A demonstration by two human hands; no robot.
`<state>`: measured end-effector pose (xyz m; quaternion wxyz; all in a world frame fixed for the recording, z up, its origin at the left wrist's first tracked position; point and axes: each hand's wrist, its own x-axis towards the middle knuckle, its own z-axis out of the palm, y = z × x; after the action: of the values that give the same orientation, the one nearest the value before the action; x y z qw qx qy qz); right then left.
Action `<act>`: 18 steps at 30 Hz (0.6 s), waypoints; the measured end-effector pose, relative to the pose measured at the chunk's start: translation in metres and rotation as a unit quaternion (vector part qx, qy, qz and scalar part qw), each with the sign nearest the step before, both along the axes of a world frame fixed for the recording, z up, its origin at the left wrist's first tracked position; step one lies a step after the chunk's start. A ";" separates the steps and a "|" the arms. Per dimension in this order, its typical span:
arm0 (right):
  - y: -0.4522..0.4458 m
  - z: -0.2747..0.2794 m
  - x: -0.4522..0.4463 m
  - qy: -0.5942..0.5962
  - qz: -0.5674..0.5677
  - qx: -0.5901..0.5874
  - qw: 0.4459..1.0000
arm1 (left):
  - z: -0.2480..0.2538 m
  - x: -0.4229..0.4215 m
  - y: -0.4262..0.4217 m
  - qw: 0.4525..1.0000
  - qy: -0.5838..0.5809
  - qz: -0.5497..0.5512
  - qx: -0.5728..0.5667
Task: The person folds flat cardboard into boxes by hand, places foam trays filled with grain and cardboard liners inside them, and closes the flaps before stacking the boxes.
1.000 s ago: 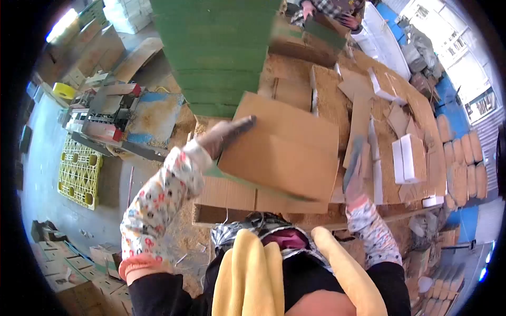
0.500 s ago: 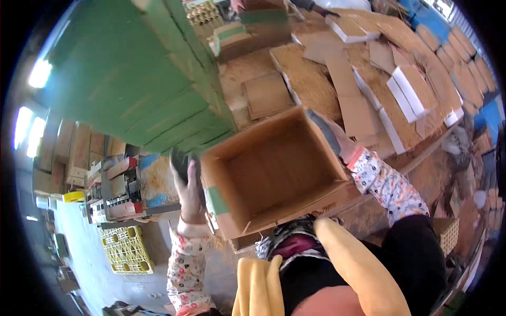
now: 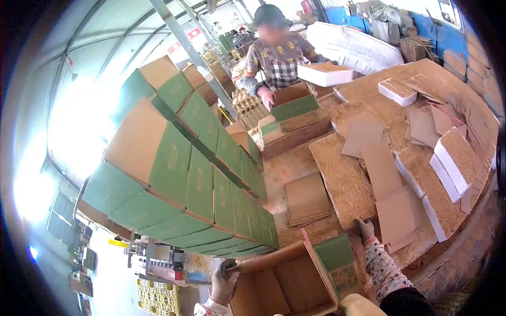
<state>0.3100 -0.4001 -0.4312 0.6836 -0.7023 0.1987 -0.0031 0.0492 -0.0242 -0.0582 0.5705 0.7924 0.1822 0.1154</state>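
Observation:
An open cardboard box [image 3: 282, 282] with a green flap [image 3: 337, 253] lies low in the view, its brown inside showing. My left hand [image 3: 225, 279], in a dark-fingered glove, is closed on the box's left edge. My right hand [image 3: 365, 229] is at the near edge of a white-sided block with a brown crumbly top [image 3: 342, 179], right of the box; its fingertips are curled and partly hidden. Flat cardboard sheets [image 3: 307, 197] lie left of that block, and more cardboard [image 3: 398, 210] lies to its right.
A tall stack of green and brown boxes [image 3: 211, 184] rises on the left. Across the table, a person [image 3: 279, 58] holds a white-sided block [image 3: 326, 74] beside a green box [image 3: 294, 105]. More blocks [image 3: 453, 163] lie on the right. A yellow pallet [image 3: 158, 297] is at lower left.
The view has tilted up and shows the co-worker. The box has turned from its closed face to its open side and sits lower. My right hand has left the box and reached to the block.

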 end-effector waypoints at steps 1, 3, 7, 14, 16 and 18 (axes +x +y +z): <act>0.001 -0.004 0.002 0.055 -0.018 -0.036 0.998 | -0.001 0.001 0.002 1.000 0.004 -0.001 0.009; -0.002 -0.022 0.012 0.056 -0.026 0.082 0.995 | -0.011 -0.003 0.010 1.000 0.016 0.001 0.019; -0.003 0.002 0.020 0.114 0.027 0.368 0.922 | -0.008 -0.006 0.005 0.997 0.012 0.003 0.075; 0.002 0.091 0.024 -0.057 -0.088 0.487 0.867 | -0.017 -0.008 0.015 0.993 0.009 0.003 0.120; 0.003 0.109 0.024 -0.033 -0.164 0.436 0.884 | 0.001 -0.008 0.001 0.989 0.036 0.013 0.141; 0.009 0.112 0.037 0.021 -0.231 0.334 0.914 | -0.003 -0.006 0.004 0.989 0.025 0.006 0.148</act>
<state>0.3466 -0.3913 -0.3187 0.8541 -0.3679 0.3589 -0.0796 0.0434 -0.0202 -0.0611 0.4418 0.8696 0.1821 0.1240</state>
